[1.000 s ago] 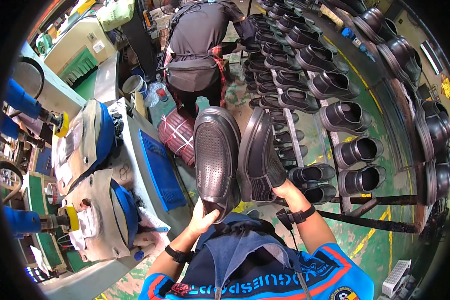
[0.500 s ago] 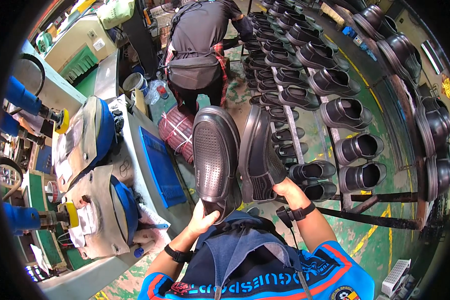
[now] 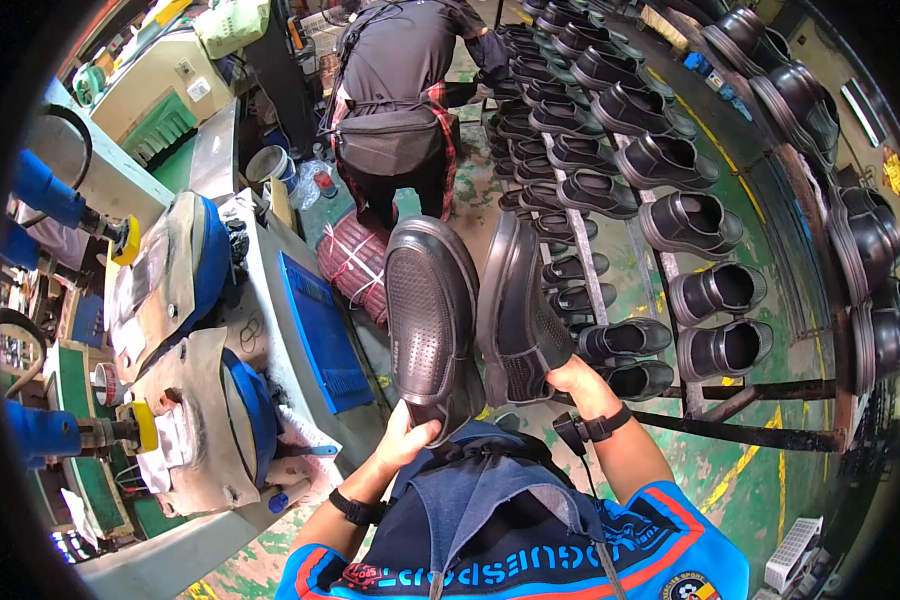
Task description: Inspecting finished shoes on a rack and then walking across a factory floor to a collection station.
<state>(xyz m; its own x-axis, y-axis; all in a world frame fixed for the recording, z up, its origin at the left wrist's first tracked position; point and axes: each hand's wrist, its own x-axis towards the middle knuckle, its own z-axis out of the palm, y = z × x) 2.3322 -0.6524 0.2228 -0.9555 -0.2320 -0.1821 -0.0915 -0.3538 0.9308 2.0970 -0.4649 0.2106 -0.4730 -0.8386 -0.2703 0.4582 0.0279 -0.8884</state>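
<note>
I hold a pair of black slip-on shoes up in front of me, toes pointing away. My left hand (image 3: pixel 408 437) grips the left shoe (image 3: pixel 428 320) at its heel, thumb at the opening; its perforated upper faces me. At the heel of the right shoe (image 3: pixel 522 310) is my right hand (image 3: pixel 573 383), fingers mostly hidden behind it. That shoe is tilted so its sole edge faces the left one. The two shoes are close together, side by side.
On my right, a metal rack (image 3: pixel 670 300) carries rows of black shoes. A machine with blue cylinders (image 3: pixel 45 432) and padded blocks (image 3: pixel 195 425) stands on my left. Ahead, a person in dark clothes (image 3: pixel 395 90) bends over near the rack. A tied reddish bundle (image 3: pixel 353 268) lies behind the shoes.
The right shoe has turned very slightly. Both hands keep their hold, nearly still.
</note>
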